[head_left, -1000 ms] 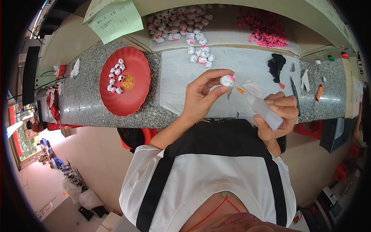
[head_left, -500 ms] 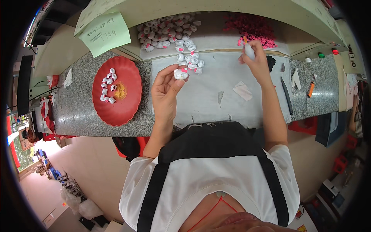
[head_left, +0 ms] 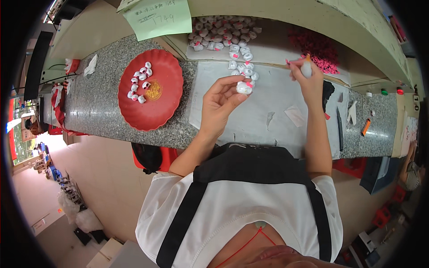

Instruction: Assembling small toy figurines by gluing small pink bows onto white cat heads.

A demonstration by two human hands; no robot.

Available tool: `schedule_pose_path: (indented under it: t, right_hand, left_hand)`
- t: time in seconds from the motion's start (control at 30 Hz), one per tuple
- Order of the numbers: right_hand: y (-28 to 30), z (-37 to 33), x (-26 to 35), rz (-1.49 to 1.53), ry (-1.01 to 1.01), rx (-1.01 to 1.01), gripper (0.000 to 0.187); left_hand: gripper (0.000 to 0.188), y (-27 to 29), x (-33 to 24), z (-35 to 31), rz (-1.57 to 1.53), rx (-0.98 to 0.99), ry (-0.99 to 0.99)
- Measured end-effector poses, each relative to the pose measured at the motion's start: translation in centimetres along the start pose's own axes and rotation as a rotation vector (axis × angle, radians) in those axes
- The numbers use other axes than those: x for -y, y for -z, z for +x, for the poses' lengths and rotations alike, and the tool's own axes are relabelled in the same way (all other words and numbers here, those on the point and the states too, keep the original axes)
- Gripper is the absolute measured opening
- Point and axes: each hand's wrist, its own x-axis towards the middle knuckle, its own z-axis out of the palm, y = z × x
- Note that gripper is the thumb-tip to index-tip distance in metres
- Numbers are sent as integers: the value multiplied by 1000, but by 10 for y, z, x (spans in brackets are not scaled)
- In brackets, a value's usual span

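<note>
My left hand (head_left: pixel 219 100) is closed, its thumb and fingers pinching a small white rounded piece (head_left: pixel 244 88) with a pink bow-like patch on top. My right hand (head_left: pixel 311 82), raised over the right of the work sheet, grips a small white bottle (head_left: pixel 306 69) with an orange tip. At that hand's fingertips shows a tiny pink piece (head_left: pixel 288 62), apparently pinched. Just beyond my left hand lies a cluster of similar white pieces (head_left: pixel 241 67), some with pink patches. A heap of pink bits (head_left: pixel 324 60) lies behind my right hand.
A red scalloped plate (head_left: pixel 172 102) at left holds several white pieces. More white pieces (head_left: pixel 214 31) are heaped on the back shelf. Paper scraps (head_left: pixel 294 115), a dark pen-like tool (head_left: pixel 339 129) and an orange-handled item (head_left: pixel 366 127) lie at right. A green note (head_left: pixel 156 20) hangs from the shelf.
The whole view has shifted, moving the bench rightward in the picture. My right fingertips have drawn left from the pink heap, and a pink piece now shows there. My left hand still holds its white piece.
</note>
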Motion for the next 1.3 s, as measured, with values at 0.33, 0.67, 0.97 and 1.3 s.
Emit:
schedule_pose_path:
  t: [0.33, 0.67, 0.97, 1.3]
  right_hand:
    - [-5, -71, 31, 637, -234, 102, 6]
    - [15, -87, 39, 651, -148, -22, 8]
    - [2, -89, 48, 572, -160, 119, 9]
    - [-1, -93, 43, 476, -15, 86, 27]
  left_hand:
    - [30, -40, 17, -2, 20, 307, 45]
    - [29, -41, 17, -8, 222, 230, -36]
    - [27, -39, 15, -5, 635, 316, -355]
    - [24, -44, 7, -11, 155, 262, -41]
